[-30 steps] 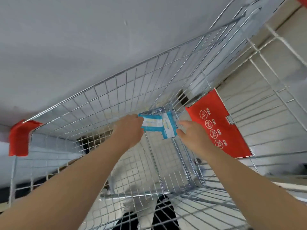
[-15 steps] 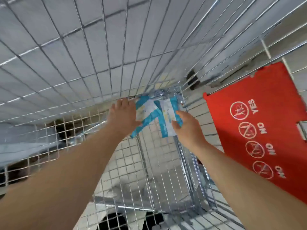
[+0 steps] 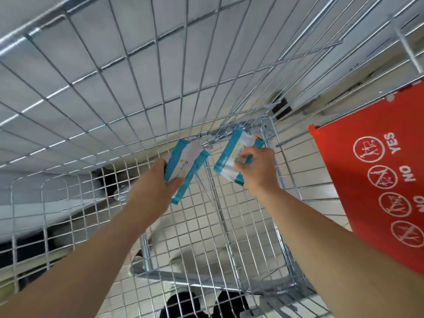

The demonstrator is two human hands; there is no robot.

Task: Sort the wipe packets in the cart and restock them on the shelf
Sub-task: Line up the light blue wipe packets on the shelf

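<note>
Both my arms reach down into a wire shopping cart [image 3: 231, 228]. My left hand [image 3: 153, 187] grips a blue-and-white wipe packet [image 3: 187, 164] by its near edge, thumb on top. My right hand [image 3: 257, 168] pinches a second blue-and-white wipe packet [image 3: 231, 157] with curled fingers, just right of the first. The two packets are held apart, a little above the far end of the cart's mesh floor. No shelf is in view.
The cart's wire walls [image 3: 114, 88] rise on the left and far side. A red plastic child-seat flap [image 3: 376, 180] with YES/NO symbols hangs at the right. Pale floor tiles and dark shoes [image 3: 202, 304] show through the mesh below.
The packets lay together at the cart's far end under both hands; now each hand holds one, lifted and pulled apart. The view has moved closer into the cart.
</note>
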